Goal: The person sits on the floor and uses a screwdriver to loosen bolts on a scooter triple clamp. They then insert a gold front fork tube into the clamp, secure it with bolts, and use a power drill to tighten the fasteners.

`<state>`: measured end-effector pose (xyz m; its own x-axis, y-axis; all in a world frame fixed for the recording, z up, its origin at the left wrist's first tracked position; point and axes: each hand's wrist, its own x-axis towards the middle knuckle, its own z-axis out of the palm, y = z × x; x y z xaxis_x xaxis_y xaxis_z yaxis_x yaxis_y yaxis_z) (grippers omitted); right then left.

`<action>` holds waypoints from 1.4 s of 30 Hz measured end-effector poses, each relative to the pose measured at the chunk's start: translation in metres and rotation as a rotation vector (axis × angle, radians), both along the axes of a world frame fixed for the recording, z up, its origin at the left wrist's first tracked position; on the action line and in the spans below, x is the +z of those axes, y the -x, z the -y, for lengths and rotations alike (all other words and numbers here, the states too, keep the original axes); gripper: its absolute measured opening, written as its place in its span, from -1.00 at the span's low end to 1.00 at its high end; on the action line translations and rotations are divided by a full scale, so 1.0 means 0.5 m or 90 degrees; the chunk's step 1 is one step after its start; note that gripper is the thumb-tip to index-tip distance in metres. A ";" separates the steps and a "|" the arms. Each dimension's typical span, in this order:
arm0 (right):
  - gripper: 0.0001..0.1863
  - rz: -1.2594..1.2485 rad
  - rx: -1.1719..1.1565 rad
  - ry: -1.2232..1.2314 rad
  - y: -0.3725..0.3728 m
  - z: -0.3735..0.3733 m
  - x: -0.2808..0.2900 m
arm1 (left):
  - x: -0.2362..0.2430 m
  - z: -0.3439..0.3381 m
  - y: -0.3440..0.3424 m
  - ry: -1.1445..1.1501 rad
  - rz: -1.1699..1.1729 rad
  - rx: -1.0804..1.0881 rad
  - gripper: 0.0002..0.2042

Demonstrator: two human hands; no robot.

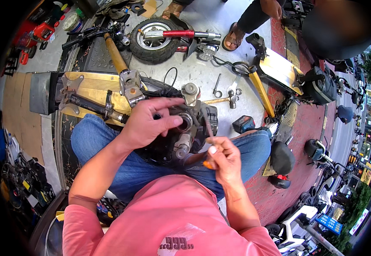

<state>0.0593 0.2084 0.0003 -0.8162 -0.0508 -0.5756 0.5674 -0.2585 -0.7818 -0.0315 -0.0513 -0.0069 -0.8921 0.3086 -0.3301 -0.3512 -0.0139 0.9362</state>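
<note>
The left hand [149,121] is loosely spread, its thumb at the rim of a metal ring [187,123] on the dark scooter assembly [197,120]. That sits between the legs in jeans [253,155], probably to brace it. Apart from it, the right hand [224,158] grips a likely screwdriver [208,164] by its orange handle, presumably for control. The hammer [232,100] lies on the far right, seemingly within reach.

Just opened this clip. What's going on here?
The right hand grips an orange-handled tool with a thin metal shaft. The left hand, open, is over a round metal ring in a dark metal assembly; whether it touches the ring is hard to tell. A wooden-handled hammer lies beyond, to the right, and a black-tyred wheel is farther off.
</note>
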 end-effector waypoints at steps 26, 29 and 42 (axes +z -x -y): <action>-0.80 -0.426 0.590 -0.292 0.320 0.010 -0.029 | -0.112 0.032 0.061 0.597 -0.397 0.350 -0.87; -0.81 -0.445 0.572 -0.300 0.316 0.007 -0.031 | -0.114 0.028 0.064 0.587 -0.380 0.345 -0.86; -0.88 -0.528 0.572 -0.281 0.330 0.003 -0.064 | -0.127 0.018 0.062 0.601 -0.395 0.323 -0.84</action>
